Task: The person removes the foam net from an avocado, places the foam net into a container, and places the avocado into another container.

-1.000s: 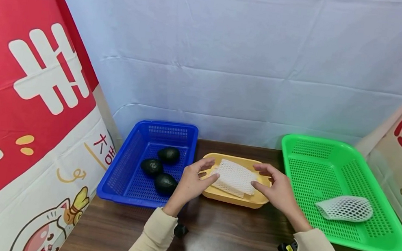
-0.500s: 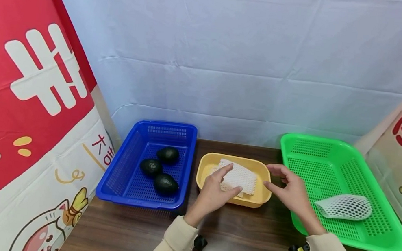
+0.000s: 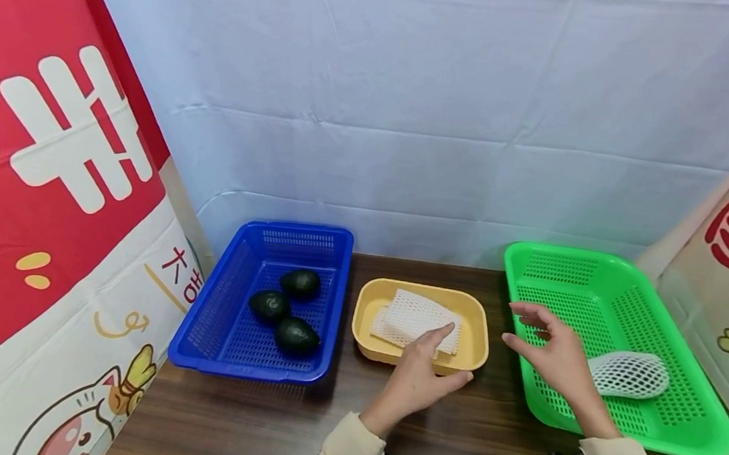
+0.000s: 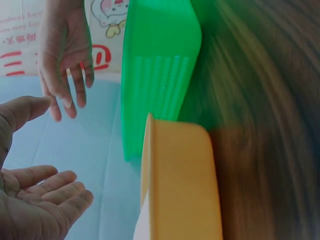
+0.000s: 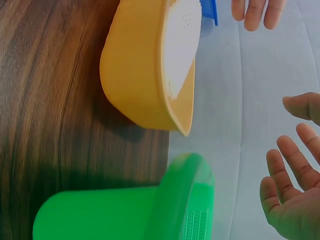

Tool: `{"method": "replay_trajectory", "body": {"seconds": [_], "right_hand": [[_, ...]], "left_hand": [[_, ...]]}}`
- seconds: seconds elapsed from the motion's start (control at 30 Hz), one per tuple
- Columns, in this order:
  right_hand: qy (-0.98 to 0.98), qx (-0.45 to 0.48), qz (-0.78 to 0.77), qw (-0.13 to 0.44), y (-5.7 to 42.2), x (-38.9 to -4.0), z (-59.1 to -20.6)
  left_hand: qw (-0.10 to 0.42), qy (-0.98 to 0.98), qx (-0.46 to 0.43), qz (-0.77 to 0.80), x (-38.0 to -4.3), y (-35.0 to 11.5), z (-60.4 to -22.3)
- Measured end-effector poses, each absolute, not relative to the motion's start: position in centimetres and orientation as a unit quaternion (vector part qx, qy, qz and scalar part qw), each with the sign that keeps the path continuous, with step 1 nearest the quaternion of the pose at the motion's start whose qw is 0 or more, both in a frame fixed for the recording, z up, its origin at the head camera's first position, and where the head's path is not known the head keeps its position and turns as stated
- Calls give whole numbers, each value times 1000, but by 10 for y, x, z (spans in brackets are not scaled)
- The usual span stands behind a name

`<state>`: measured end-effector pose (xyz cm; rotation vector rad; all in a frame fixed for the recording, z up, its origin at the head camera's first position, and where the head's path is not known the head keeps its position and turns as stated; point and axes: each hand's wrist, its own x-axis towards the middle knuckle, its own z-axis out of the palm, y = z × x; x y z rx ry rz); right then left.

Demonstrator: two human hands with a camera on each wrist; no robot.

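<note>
My left hand (image 3: 418,381) hovers over the front edge of the yellow tray (image 3: 474,343), fingers relaxed and holding nothing. Inside that tray lie white foam fruit nets (image 3: 418,315), flat and stacked. Further right, my right hand (image 3: 554,355) hangs over the left rim of the green basket (image 3: 571,294), with thumb and fingers apart and nothing between them. A foam-netted fruit (image 3: 632,374) rests in the green basket, partly behind my right wrist. In the left wrist view both hands show empty above the yellow tray's level.
At left, a blue basket (image 3: 243,304) holds three dark green avocados (image 3: 297,335). All the containers stand on a brown wooden table (image 3: 236,429). A pale cloth (image 3: 363,109) hangs behind, and printed cloths flank both sides.
Both hands have moved to the right, the left from the tray's left side to its front, the right from the tray to over the green basket. The foam nets stay in the tray.
</note>
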<state>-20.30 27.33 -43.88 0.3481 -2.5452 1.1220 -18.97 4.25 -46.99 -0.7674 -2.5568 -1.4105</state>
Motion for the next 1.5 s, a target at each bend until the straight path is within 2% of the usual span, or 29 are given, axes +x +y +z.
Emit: {"method": "replay_trajectory", "body": {"seconds": [0.4, 0.7, 1.1, 1.5], "right_hand": [[-898, 106, 381, 194, 293, -198, -440], [-902, 92, 374, 195, 308, -195, -441], [-913, 65, 357, 185, 332, -190, -436], [-920, 20, 357, 160, 362, -188, -447]], "left_hand": [[-1, -860, -251, -443, -180, 74, -472], [-21, -870, -286, -402, -180, 92, -475], [-51, -882, -287, -370, -182, 116, -479], [-54, -898, -284, -331, -175, 133, -486]]}}
